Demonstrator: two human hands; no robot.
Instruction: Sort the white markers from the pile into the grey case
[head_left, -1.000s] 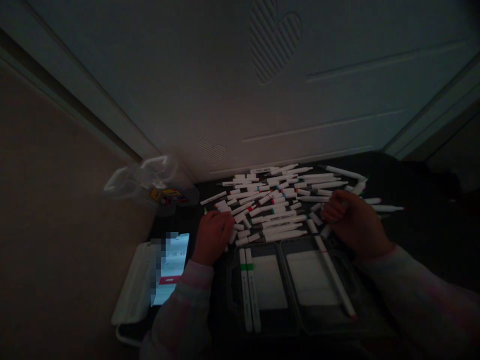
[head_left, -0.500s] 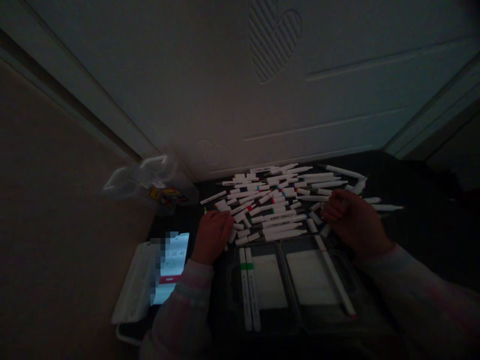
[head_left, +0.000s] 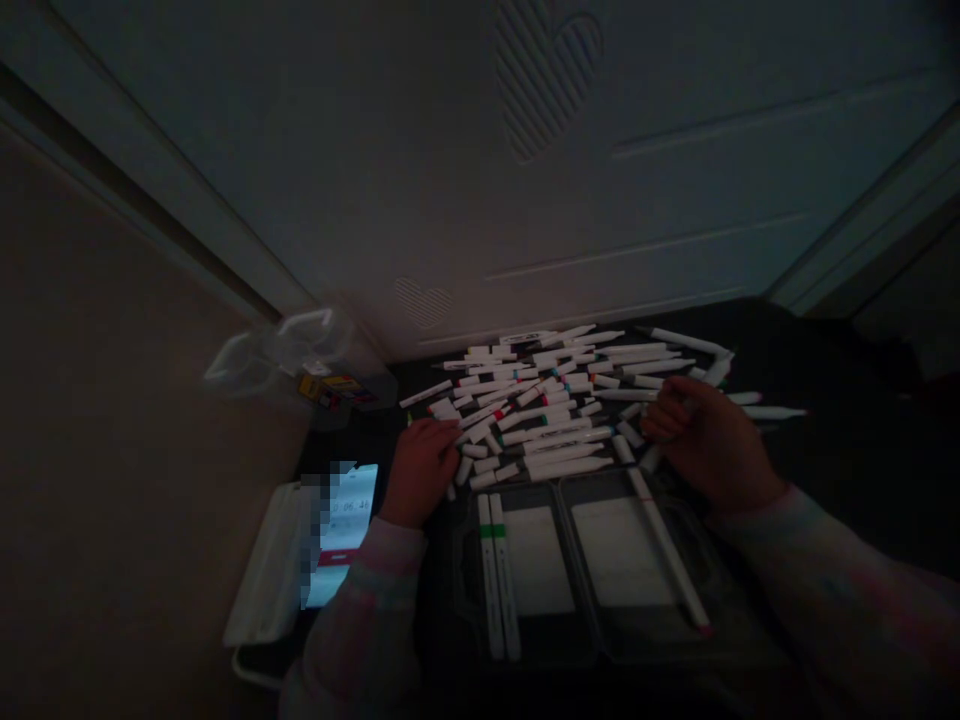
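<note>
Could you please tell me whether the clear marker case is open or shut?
Open: the clear case lies spread flat, its two halves side by side, with two green-banded markers in the left half.

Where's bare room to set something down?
Tabletop looks bare, though dim, past the right end of the marker pile. Open case, right half: some room left of the slanting marker. Crowded: between left hand and right hand, across the pile.
</note>
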